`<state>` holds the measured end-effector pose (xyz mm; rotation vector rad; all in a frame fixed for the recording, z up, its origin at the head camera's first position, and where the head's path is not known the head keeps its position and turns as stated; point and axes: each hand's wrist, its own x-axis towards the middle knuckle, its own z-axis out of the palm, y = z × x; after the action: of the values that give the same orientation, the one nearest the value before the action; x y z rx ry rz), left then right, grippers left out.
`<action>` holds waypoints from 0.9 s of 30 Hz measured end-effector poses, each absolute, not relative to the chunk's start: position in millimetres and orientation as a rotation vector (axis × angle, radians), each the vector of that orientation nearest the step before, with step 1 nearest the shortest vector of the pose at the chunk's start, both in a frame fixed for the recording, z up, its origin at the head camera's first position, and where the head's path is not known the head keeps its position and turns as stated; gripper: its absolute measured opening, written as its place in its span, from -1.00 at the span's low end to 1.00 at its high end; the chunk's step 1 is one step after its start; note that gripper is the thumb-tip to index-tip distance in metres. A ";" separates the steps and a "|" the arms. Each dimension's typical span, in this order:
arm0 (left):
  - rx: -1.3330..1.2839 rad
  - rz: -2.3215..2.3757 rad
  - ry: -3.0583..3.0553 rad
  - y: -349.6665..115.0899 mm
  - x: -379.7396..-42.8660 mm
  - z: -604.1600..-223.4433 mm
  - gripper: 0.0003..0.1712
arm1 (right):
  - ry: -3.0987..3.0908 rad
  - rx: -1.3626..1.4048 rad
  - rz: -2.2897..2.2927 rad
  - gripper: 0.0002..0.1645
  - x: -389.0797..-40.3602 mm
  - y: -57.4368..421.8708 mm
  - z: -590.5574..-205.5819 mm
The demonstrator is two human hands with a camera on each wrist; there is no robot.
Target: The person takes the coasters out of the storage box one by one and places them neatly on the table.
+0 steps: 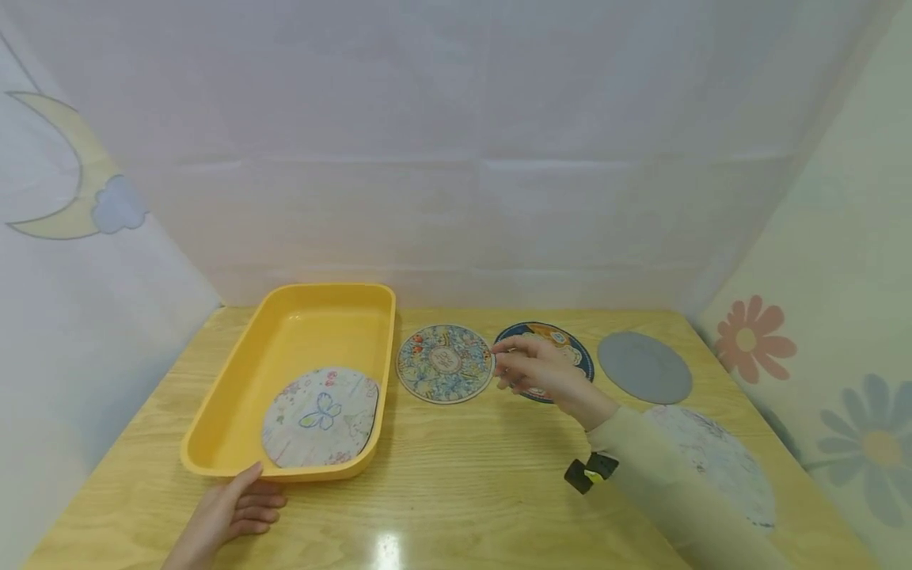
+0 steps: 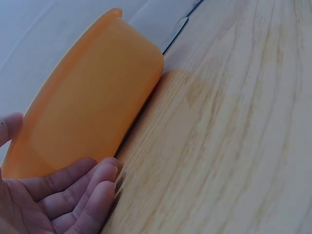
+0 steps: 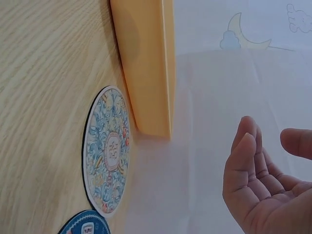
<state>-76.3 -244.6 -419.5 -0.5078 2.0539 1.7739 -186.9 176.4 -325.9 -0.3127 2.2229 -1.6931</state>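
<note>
A yellow tray (image 1: 306, 332) stands at the left of the table. My left hand (image 1: 231, 507) grips its near edge, thumb at the rim and fingers (image 2: 73, 183) bent against the outer wall. Inside the tray lies a round white mat (image 1: 321, 419) with a blue butterfly drawing. My right hand (image 1: 545, 376) is raised, holding nothing, its fingers loosely bent and apart from the thumb. In the head view it overlaps a navy round mat (image 1: 566, 336) with a picture print. Just left of it lies a round mat with a blue floral pattern (image 1: 442, 364), beside the tray.
A plain grey round mat (image 1: 644, 368) lies further right. Nearer, a whitish patterned mat (image 1: 723, 459) is partly covered by my right sleeve (image 1: 670, 475). Pale cloth walls (image 1: 456, 214) stand behind and at both sides of the wooden table (image 1: 463, 491).
</note>
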 end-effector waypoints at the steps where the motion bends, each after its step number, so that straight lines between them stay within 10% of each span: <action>1: -0.509 1.771 2.060 -244.7 -75.8 -419.4 -0.24 | 2.222 -0.314 -1.692 -0.58 -187.8 174.0 -324.8; 27: -0.539 1.748 2.076 -242.4 -75.1 -417.0 -0.16 | 2.203 -0.379 -1.655 -0.59 -210.2 120.9 -303.9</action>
<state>-75.1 -242.4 -417.0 -0.5386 2.0757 1.7477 -210.2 120.9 -303.9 -0.3790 2.2028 -1.6555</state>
